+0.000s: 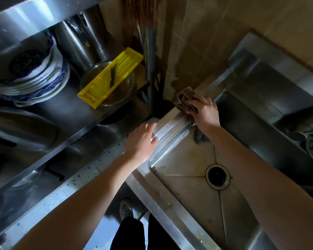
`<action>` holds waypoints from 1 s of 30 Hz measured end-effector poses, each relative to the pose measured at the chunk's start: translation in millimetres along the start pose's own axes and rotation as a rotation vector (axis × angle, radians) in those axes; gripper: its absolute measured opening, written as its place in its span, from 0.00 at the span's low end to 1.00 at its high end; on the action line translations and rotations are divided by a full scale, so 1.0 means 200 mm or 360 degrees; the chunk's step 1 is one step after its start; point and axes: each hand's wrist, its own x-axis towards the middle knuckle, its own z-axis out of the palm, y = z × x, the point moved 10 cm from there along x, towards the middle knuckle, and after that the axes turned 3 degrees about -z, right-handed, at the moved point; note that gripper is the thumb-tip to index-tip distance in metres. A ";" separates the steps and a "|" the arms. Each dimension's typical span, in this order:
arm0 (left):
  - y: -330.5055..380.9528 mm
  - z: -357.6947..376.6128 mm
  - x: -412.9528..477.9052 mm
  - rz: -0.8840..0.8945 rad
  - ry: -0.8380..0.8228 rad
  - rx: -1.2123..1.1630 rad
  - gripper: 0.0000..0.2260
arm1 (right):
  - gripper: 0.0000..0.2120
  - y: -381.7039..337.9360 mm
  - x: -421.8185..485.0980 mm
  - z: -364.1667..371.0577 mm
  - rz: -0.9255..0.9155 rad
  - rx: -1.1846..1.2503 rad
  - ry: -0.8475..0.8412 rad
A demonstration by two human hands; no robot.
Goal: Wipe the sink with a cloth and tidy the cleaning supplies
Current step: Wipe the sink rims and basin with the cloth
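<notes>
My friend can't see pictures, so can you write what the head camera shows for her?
A person's right hand presses a brown cloth onto the far corner of a steel sink's rim, while the left hand rests flat on that rim. The basin's drain is uncovered. Shelves to the left hold stacked plates and a yellow slicer.
</notes>
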 end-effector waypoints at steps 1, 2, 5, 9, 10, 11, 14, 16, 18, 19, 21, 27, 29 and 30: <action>0.01 0.00 0.02 0.0002 0.0000 0.0001 0.21 | 0.18 0.04 0.02 -0.01 0.0027 -0.0022 0.0012; 0.02 0.01 0.05 0.0007 -0.0002 0.0004 0.21 | 0.19 0.08 0.05 -0.03 0.0058 -0.0049 0.0024; 0.07 0.02 0.13 0.0054 -0.0036 0.0018 0.21 | 0.20 0.17 0.12 -0.05 0.0123 -0.0142 -0.0006; 0.12 0.03 0.24 0.0063 -0.0068 0.0059 0.22 | 0.21 0.24 0.19 -0.07 0.0152 -0.0141 -0.0072; 0.14 0.03 0.26 0.0054 -0.0073 0.0071 0.22 | 0.21 0.24 0.20 -0.07 0.0148 -0.0132 -0.0078; 0.15 0.03 0.28 0.0041 -0.0081 0.0075 0.22 | 0.21 0.23 0.19 -0.06 0.0140 -0.0121 -0.0068; 0.19 0.05 0.32 0.0020 -0.0121 0.0069 0.22 | 0.19 0.13 0.11 -0.05 0.0100 -0.0082 0.0039; 0.21 0.06 0.33 0.0022 -0.0124 0.0085 0.22 | 0.17 0.05 0.06 -0.03 0.0033 -0.0107 0.0073; 0.22 0.07 0.33 0.0008 -0.0119 0.0108 0.22 | 0.18 0.02 0.03 0.00 -0.0003 -0.0134 0.0072; 0.22 0.07 0.33 -0.0002 -0.0113 0.0119 0.23 | 0.18 0.02 0.02 0.00 -0.0007 -0.0140 0.0077; 0.22 0.07 0.35 -0.0011 -0.0099 0.0140 0.24 | 0.19 0.03 0.02 -0.01 -0.0033 -0.0173 0.0118; 0.24 0.10 0.44 0.0021 -0.0124 0.0168 0.23 | 0.19 0.17 0.12 -0.06 0.0052 -0.0240 0.0174; 0.27 0.12 0.46 0.0045 -0.0135 0.0138 0.22 | 0.20 0.25 0.16 -0.06 0.0120 -0.0228 0.0163; 0.28 0.13 0.48 0.0060 -0.0143 0.0124 0.22 | 0.20 0.29 0.18 -0.06 0.0152 -0.0231 0.0165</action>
